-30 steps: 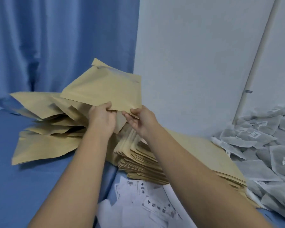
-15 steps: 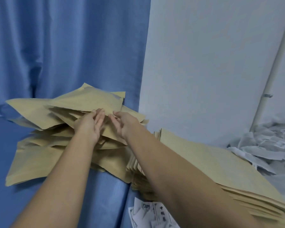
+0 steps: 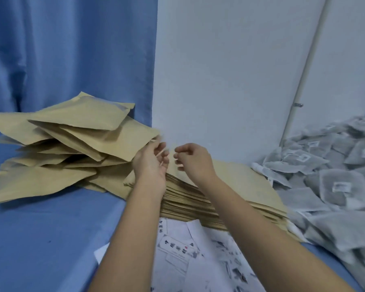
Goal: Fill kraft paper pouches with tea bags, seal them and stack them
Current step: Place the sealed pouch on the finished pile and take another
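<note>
**A:** Nearest us, the printed slips (image 3: pixel 181 247) lie on the blue tabletop (image 3: pixel 40 239). Where are our hands now?

**B:** Both have let go of the pouch we carried a second ago. Our left grip (image 3: pixel 150 167) and right grip (image 3: pixel 195 161) hover close together over the flat stack of empty pouches (image 3: pixel 236 186). The fingers are loosely curled and hold nothing we can make out, though the tips are blurred.

**A:** And the pouch itself?

**B:** The released pouch (image 3: pixel 82 116) lies tilted on top of the loose pile (image 3: pixel 51 175), further back on our left, in front of the curtain (image 3: pixel 72 49).

**A:** So that one is stacked.

**B:** We judge so. Next we'd lift a fresh pouch from the flat stack, then reach right for the tea bags (image 3: pixel 329 175) heaped against the wall (image 3: pixel 219 70).
</note>
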Demonstrator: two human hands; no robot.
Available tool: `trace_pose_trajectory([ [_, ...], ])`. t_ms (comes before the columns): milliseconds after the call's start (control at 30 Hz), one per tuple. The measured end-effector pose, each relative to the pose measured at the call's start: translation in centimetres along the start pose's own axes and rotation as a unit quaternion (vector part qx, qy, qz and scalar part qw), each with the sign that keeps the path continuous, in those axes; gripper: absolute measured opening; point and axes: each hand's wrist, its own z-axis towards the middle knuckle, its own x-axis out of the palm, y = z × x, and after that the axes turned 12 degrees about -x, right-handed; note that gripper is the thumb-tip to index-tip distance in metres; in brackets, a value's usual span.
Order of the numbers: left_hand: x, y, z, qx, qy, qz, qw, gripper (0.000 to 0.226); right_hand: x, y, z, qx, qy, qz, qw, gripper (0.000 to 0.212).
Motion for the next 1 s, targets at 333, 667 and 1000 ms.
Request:
trace_pose_trajectory([
  [333, 0.2, 9.3, -3.4, -0.049, -0.005, -0.032, 0.998, 0.032, -7.1, -6.6, -6.9, -0.158, 0.148, -0.379, 0.900, 0.035],
  [667, -0.9, 8.1, -4.1, -0.052, -0.061, 0.099, 0.992, 0.036, -6.5, -7.2, -9.3, -0.154, -0.101, -0.290, 0.939, 0.017],
  [1000, -0.2, 6.3, -5.0, 0.143, -0.049, 0.185, 0.971, 0.044, -7.4, -7.0, -11.1, -0.186, -0.107, -0.122, 0.969, 0.046],
])
